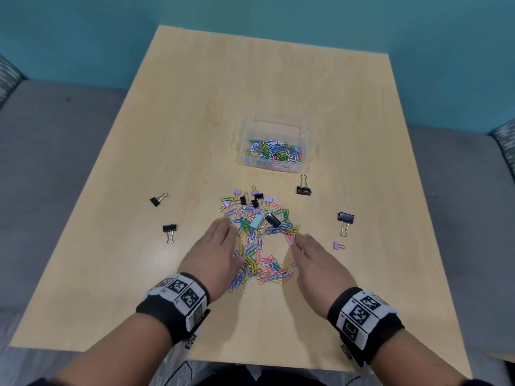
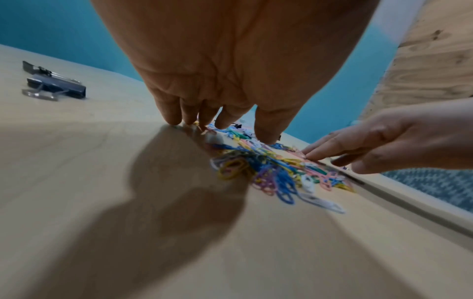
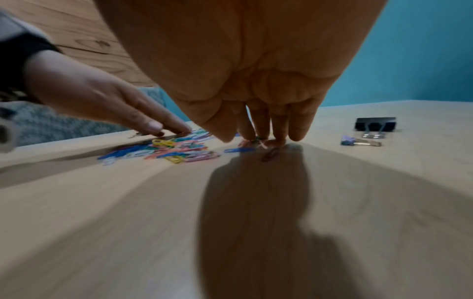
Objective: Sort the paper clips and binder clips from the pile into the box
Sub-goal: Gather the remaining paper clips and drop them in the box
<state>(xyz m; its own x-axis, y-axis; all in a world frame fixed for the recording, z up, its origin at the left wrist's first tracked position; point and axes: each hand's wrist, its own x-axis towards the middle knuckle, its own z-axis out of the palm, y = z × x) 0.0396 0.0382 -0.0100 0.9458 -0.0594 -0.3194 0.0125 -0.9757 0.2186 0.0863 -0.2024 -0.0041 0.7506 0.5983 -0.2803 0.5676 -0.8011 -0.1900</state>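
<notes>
The pile [image 1: 257, 240] lies between the two flat, empty grips, left hand [image 1: 216, 254] and right hand [image 1: 317, 263]; its long axis runs away toward the box [image 1: 274, 146]; both equally near.

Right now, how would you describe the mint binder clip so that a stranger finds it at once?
Start at the clear box on the table, then come toward the person to the pile of clips between the two hands. The mint binder clip lies in the pile's far half, beside a black binder clip. It is the only mint one; the others are black or purple.
</notes>
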